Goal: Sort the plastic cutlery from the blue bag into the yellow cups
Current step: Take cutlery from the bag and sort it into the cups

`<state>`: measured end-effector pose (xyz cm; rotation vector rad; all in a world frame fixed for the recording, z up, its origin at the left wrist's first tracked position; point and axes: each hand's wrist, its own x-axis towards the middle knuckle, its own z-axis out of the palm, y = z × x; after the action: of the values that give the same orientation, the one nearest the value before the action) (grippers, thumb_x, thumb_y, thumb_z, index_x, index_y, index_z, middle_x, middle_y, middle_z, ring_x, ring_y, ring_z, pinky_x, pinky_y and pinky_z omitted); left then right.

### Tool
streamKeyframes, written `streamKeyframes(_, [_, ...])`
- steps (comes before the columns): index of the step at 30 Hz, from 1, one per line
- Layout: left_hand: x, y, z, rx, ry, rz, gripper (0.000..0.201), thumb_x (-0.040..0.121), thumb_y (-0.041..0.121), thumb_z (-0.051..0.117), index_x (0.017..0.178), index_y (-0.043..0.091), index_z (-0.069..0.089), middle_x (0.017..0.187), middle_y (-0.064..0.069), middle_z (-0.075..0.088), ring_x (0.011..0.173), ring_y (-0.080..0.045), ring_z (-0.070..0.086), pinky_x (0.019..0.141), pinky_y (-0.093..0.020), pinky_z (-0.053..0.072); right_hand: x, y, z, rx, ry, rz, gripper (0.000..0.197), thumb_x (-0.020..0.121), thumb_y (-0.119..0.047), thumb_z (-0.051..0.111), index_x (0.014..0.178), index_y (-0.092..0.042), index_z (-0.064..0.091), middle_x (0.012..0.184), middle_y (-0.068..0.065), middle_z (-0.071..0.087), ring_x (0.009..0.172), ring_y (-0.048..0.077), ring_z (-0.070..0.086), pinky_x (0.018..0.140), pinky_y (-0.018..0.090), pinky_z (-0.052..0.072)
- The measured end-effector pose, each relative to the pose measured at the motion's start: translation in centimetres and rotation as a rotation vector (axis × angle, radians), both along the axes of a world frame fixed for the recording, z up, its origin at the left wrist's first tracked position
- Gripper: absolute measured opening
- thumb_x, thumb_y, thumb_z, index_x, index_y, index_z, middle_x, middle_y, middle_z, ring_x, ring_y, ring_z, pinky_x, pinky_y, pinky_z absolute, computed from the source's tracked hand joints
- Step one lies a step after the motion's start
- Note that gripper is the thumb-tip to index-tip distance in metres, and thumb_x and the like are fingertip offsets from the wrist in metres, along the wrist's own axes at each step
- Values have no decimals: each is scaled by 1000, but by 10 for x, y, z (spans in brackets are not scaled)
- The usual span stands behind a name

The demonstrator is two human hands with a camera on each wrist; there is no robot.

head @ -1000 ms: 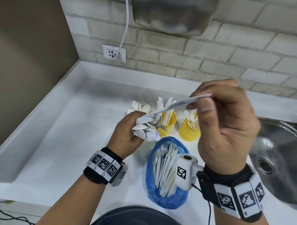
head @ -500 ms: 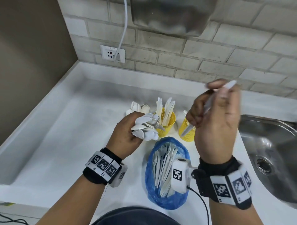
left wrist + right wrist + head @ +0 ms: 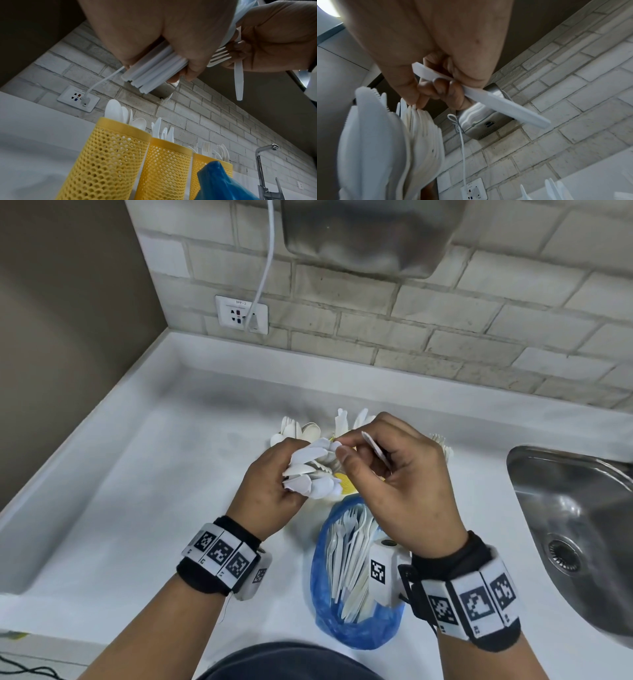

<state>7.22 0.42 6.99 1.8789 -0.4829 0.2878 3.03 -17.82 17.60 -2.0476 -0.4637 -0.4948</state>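
Your hands hide the yellow cups [image 3: 109, 159] in head view — left hand [image 3: 270, 484] clutches a cutlery bundle [image 3: 313, 470], heads rightward; right hand [image 3: 400, 481] grips a knife [image 3: 481, 97] and pinches the bundle's tip.

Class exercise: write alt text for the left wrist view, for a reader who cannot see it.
Seen from below, the left hand grips a bundle of white cutlery while the right hand pinches a fork from it, a knife hanging from its fingers. Below stand three yellow cups of cutlery, beside a blue bag.

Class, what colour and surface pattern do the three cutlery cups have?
The cups are yellow with a perforated mesh pattern, clearest in the left wrist view.
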Motion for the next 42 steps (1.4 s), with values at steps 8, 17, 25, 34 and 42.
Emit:
streamKeyframes(8, [1,0,-1,28,22,5,49,86,6,72,118,40,56,102,7,72,92,-18,68,81,-33,54,1,2,-5,44,-2,-28,6,94,-7,68,90,-11,69,78,-5,54,63,19,50,59,32,44])
streamKeyframes(17, [1,2,-3,56,9,1,32,86,25,64,116,34,57,103,21,66,93,-13,65,80,-30,51,3,0,-4,-57,26,17,4,91,-13,77,92,-14,74,84,-8,56,62,18,49,62,21,41])
streamKeyframes(25, [-1,0,0,40,19,-6,33,86,22,65,117,31,57,99,5,70,90,-22,66,80,-42,55,1,-2,-4,-102,-68,-13,4,98,-9,67,97,-7,71,92,0,60,74,18,60,65,31,48])
streamKeyframes(34, [-4,0,9,30,26,-16,48,83,27,67,115,60,54,94,25,68,86,-13,67,79,-31,54,-3,1,1,-43,-80,-51,3,99,-10,62,101,-8,64,91,-3,59,72,13,56,66,18,42])
streamKeyframes(42, [-6,0,12,22,38,-28,54,82,15,67,112,57,54,84,27,64,81,-12,64,78,-33,54,0,2,1,-26,-113,-40,26,98,-12,69,82,-32,63,81,0,57,60,25,52,59,33,42])
